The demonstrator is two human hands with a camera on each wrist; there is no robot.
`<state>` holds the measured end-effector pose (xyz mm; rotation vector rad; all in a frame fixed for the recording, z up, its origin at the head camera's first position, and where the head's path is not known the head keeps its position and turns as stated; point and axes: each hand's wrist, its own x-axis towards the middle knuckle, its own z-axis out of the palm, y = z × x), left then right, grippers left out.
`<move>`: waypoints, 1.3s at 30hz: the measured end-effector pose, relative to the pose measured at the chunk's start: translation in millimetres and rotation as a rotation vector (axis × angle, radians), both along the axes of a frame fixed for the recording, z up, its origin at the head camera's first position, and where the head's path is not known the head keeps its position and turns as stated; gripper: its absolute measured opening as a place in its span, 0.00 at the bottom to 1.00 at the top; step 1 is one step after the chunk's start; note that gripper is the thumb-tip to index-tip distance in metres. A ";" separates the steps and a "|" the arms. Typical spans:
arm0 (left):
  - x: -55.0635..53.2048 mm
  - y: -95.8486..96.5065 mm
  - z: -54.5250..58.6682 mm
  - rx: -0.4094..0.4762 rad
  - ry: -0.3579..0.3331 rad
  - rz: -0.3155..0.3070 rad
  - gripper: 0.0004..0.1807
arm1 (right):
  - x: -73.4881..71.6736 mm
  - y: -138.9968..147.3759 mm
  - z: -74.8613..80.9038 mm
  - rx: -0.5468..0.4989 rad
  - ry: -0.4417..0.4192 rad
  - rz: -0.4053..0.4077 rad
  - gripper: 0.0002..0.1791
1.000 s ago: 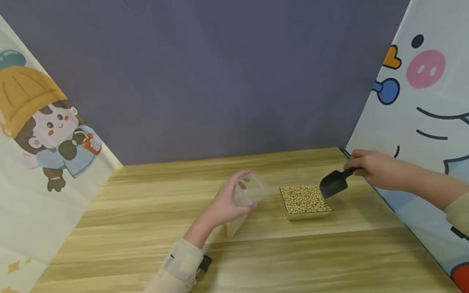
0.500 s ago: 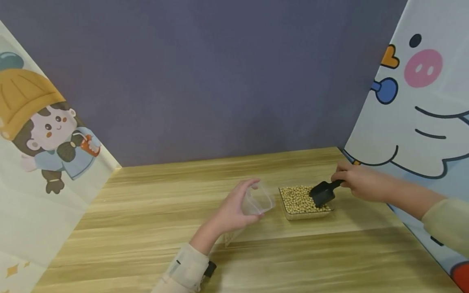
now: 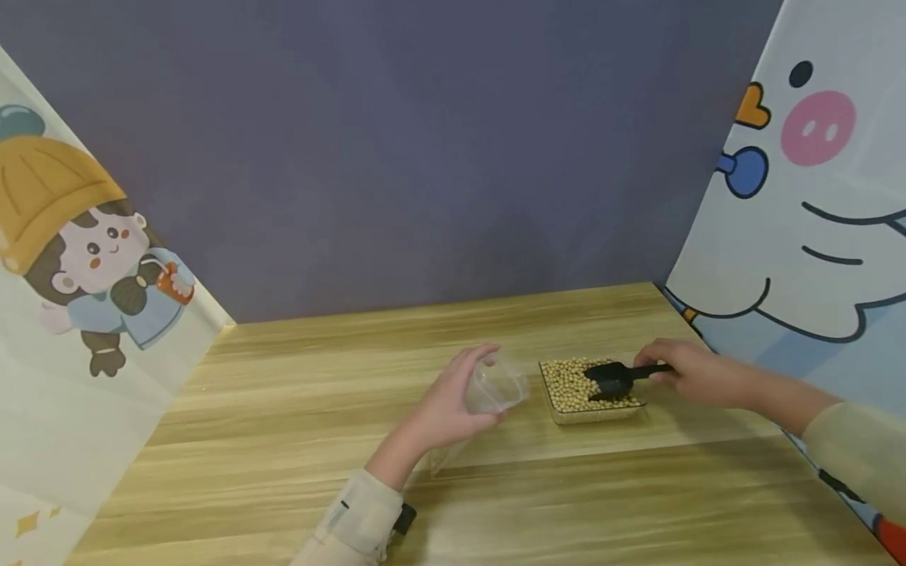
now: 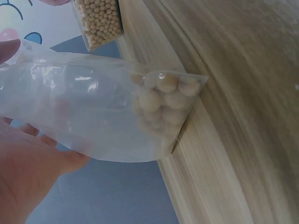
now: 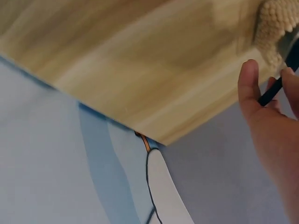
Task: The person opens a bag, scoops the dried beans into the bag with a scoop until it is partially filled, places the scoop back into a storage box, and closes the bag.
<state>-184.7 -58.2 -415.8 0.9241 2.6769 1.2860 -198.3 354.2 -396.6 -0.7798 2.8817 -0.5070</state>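
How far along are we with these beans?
Apparently done: some beans lie in the bottom of the clear bag. In hand: the left hand holds the bag open while the right hand holds the black scoop in the clear box of beans. Remaining, probably: tipping a scoopful into the bag, whose upper part holds none.

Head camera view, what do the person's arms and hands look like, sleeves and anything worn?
The left hand and right hand are bare, ungloved. The pale beige fabric left sleeve carries a short dark mark; the right sleeve matches its colour. A small black piece shows beside the left cuff; I can't tell what it is.
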 end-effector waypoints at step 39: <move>-4.3 -3.3 -3.5 0.006 0.001 0.001 0.54 | 3.8 14.6 -38.5 -0.209 0.063 -0.109 0.14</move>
